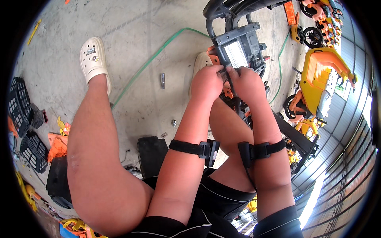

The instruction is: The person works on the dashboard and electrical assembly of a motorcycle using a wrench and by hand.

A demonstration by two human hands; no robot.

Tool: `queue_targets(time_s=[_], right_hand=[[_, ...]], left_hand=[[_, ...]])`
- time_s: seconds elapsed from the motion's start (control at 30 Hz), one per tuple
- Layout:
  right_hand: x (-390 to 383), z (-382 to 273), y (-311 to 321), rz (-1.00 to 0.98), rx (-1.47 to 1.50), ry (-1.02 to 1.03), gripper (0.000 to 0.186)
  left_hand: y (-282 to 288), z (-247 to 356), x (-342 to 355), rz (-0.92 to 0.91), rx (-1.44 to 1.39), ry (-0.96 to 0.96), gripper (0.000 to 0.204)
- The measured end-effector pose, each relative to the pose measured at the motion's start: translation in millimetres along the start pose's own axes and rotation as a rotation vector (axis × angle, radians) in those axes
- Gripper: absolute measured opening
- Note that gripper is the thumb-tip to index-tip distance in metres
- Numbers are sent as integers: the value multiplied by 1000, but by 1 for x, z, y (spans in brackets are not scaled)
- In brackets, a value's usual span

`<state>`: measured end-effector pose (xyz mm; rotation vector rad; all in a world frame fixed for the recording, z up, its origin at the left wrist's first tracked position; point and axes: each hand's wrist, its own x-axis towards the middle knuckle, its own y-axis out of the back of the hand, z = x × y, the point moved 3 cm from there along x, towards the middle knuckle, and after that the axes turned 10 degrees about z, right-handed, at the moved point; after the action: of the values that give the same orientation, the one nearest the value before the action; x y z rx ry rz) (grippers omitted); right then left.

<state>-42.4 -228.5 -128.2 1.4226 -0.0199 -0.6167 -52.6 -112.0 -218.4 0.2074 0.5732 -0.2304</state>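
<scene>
The black metal frame [222, 40], bearing a black housing [251, 41] with a white label [235, 54], was above the concrete floor [131, 35], ahead and to the right. The left hand [208, 81] and right hand [248, 84] met at the frame's near edge, fingers curled; I cannot tell whether either grip had closed on anything. Left of the frame, a green hose [185, 29] and a silver deep socket [162, 80] lay on the floor.

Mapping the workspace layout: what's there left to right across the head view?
Upper black lattice panel → left white clog → small metal cylinder on the floor → left hand → right hand → large yellow body shell.
</scene>
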Motion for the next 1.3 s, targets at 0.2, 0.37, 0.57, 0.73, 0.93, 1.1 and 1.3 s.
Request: queue_targets(time_s=[0.2, 0.37, 0.57, 0.73, 0.93, 1.1, 1.3], right_hand=[[-1, 0, -2, 9, 164, -108, 51], [0, -7, 14, -59, 215, -147, 50], [6, 5, 3, -75, 169, -141, 50], [3, 0, 0, 34, 83, 58, 43], [-2, -2, -3, 144, -57, 160, 33], [-11, -13, 1, 232, -137, 259, 30], [-7, -8, 5, 41, -1, -12, 36]], left_hand=[[4, 4, -3, -4, -4, -6, 31], [3, 3, -3, -4, -32, 19, 32], [2, 2, -1, 5, -24, 30, 31], [5, 5, -1, -14, -8, 32, 31], [1, 2, -1, 24, 4, 16, 30], [-2, -3, -1, 75, -20, -23, 29], [0, 2, -2, 35, -40, 16, 27]])
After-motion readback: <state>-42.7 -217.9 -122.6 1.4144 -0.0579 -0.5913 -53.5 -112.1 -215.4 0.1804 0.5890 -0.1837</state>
